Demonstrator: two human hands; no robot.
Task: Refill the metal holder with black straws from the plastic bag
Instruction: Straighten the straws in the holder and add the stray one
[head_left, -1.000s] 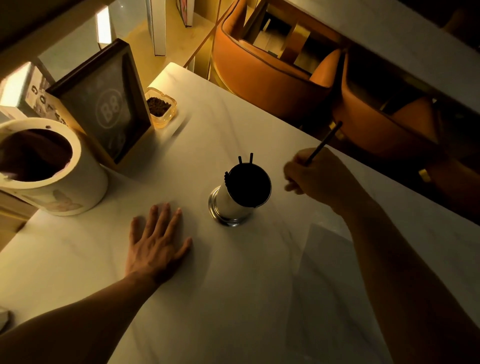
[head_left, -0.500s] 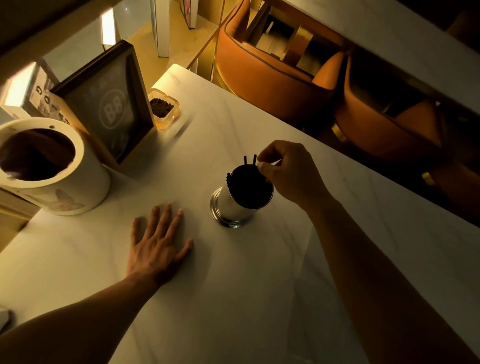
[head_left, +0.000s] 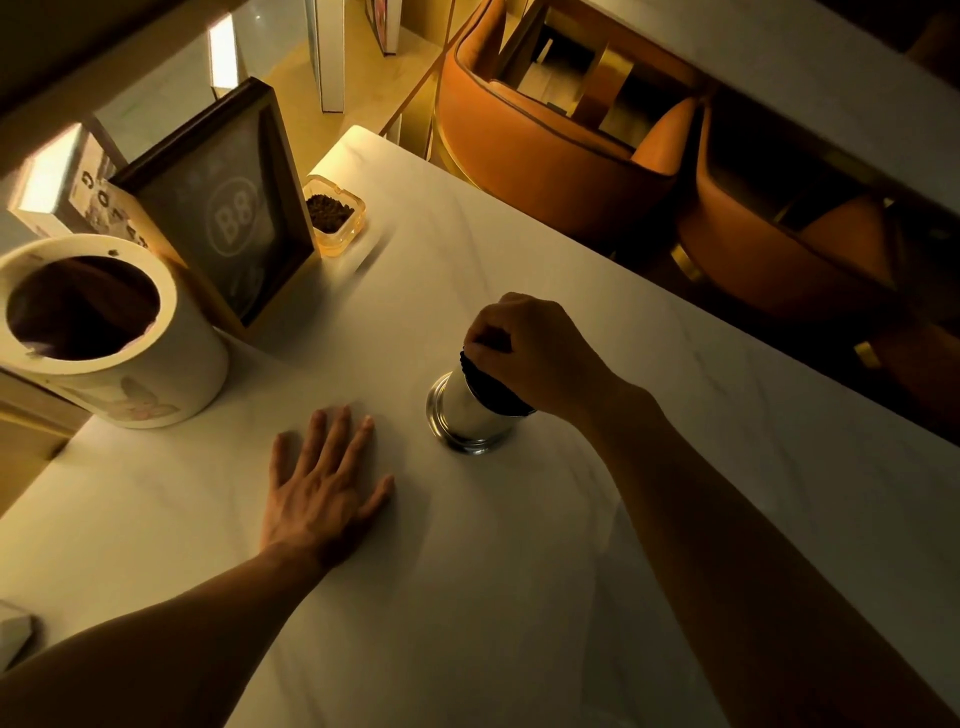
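Note:
The shiny metal holder (head_left: 470, 415) stands upright on the white marble table (head_left: 467, 597), a little right of centre. Dark tops of black straws (head_left: 488, 387) fill its mouth. My right hand (head_left: 535, 353) sits directly over the holder's mouth with fingers curled and fingertips pinched together on the straw tops, covering most of them. My left hand (head_left: 322, 483) lies flat on the table, fingers spread, just left of the holder and not touching it. The plastic bag cannot be made out clearly; only a faint glossy outline shows beneath my right forearm.
A wide white cylinder container (head_left: 104, 338) stands at the left edge. Behind it leans a dark framed "B8" sign (head_left: 228, 208), with an amber glass ashtray (head_left: 335, 215) beside it. Orange chairs (head_left: 545, 156) line the table's far side.
My right hand carried a black straw from the right to the holder, lowered it in, and now rests closed over the mouth. The left hand has stayed flat.

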